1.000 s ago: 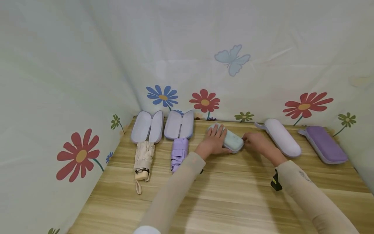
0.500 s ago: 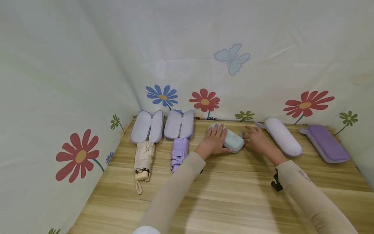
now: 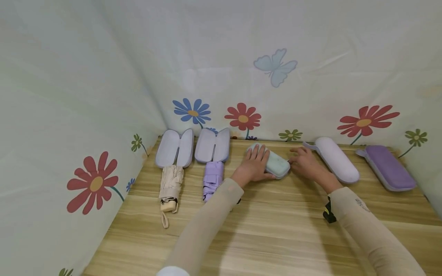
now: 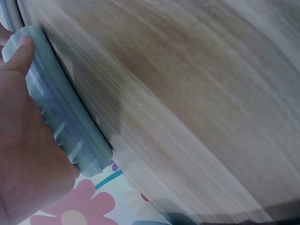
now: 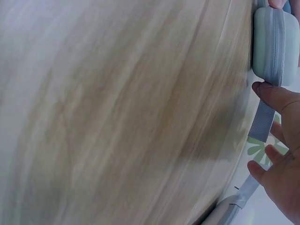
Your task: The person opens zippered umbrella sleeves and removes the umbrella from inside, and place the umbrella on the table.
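Note:
A mint-green zippered hard case (image 3: 279, 165) lies closed near the back of the wooden table. My left hand (image 3: 254, 165) holds it from above, fingers spread over its top and thumb along the near side, as the left wrist view shows on the case (image 4: 61, 105). At the right end of the case, my right hand (image 3: 305, 165) pinches at the zipper end between thumb and index finger. A grey fabric strap (image 5: 262, 123) shows behind that thumb in the right wrist view. The other fingers of this hand are loosely bent. The zipper pull itself is mostly hidden.
Two open pale cases (image 3: 167, 147) stand at the back left. Before them lie a folded beige umbrella (image 3: 171, 182) and a folded purple umbrella (image 3: 212, 178), partly behind my left sleeve. A pale lilac case (image 3: 336, 159) and a purple case (image 3: 390, 166) lie closed at right.
Half a second ago the right fingers were looser, with the strap showing beside them; now they are back at the case's end. The left hand stays on the case. The head view has shifted slightly.

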Demonstrator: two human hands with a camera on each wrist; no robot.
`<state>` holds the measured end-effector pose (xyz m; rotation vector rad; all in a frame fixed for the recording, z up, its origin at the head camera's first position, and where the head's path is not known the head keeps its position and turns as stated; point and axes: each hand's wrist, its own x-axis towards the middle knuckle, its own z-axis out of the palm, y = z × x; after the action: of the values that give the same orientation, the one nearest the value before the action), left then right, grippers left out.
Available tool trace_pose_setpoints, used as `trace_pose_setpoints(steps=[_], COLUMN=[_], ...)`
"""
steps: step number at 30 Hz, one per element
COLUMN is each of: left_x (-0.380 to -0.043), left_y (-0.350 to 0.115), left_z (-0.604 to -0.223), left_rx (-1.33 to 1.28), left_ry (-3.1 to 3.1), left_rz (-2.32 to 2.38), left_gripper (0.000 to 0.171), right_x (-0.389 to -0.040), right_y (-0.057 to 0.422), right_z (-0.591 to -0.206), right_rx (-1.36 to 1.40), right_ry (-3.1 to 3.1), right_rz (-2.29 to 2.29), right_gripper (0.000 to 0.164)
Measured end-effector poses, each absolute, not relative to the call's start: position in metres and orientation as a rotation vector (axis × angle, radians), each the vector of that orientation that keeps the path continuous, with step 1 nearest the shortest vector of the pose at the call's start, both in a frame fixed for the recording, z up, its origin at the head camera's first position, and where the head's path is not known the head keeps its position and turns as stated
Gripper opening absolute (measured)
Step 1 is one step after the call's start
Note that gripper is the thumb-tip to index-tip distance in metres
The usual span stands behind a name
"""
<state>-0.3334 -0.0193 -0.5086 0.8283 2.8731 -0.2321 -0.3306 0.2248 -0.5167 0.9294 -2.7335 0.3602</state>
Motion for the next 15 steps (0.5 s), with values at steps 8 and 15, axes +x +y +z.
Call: trace_pose_setpoints(steps=[8, 15], left_x=[-0.331, -0.321], left_y=[-0.014, 0.006], left_z=[-0.513, -0.514], left_rx=[0.749, 0.541], left_ry=[2.909, 2.995], left_rz=[-0.239, -0.292], left_gripper=[0.103, 0.102], right_x=[-0.324, -0.312], right_y=[0.224, 0.226], right_z=[-0.509, -0.504], right_rx=[0.759, 0.761], right_ry=[-2.885, -2.881], right_rz=[0.228, 0.195], right_gripper=[0.013, 0.013])
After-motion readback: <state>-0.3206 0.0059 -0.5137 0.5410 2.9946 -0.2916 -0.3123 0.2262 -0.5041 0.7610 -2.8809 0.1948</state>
